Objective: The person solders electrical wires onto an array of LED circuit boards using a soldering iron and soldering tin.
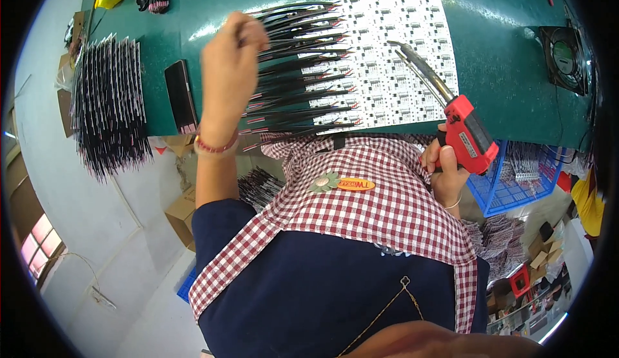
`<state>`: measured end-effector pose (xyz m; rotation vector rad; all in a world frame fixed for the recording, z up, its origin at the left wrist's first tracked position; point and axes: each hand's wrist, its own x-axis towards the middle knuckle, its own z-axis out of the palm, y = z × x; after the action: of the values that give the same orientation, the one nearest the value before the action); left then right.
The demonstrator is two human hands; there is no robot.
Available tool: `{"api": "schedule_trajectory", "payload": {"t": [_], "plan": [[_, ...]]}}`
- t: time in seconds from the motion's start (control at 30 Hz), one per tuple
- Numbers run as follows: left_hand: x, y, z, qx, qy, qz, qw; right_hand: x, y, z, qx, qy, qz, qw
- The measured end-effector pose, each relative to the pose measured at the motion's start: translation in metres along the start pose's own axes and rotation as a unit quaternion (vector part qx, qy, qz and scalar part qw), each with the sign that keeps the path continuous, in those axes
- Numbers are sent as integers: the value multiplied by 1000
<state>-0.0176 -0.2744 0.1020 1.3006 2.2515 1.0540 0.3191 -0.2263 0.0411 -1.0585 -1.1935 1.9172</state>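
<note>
My right hand (445, 168) is wrapped round the handle of a red soldering gun (469, 135). Its metal tip points up and left over a white panel of printed circuit boards (412, 55). Rows of black wires (290, 74) with bare or reddish ends lie across the left part of that panel. At the far left ends of the wires, my left hand (229, 74) is raised with its fingers curled together. What sits between those fingers, if anything, is hidden.
A black phone (180, 94) lies left of my left hand. Beyond it, a stack of wired boards (109, 100) overhangs the green table (503, 68). A small black fan (563, 60) stands at the right. A blue crate (516, 177) is below the table edge.
</note>
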Motion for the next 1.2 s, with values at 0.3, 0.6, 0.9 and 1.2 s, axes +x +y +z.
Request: {"api": "schedule_trajectory", "payload": {"t": [0.3,0.6,0.9,1.2], "plan": [[-30,22,50,38,-51,29,998,1,5,-5,-8,-41,39,998],[-23,7,79,149,-81,20,985,-8,16,-2,-20,-21,62,998],[-16,15,78,170,-116,33,978,-17,21,-19,-93,3,81,992],[-12,20,76,203,-138,40,969,-20,18,-17,-146,-1,78,986]]}}
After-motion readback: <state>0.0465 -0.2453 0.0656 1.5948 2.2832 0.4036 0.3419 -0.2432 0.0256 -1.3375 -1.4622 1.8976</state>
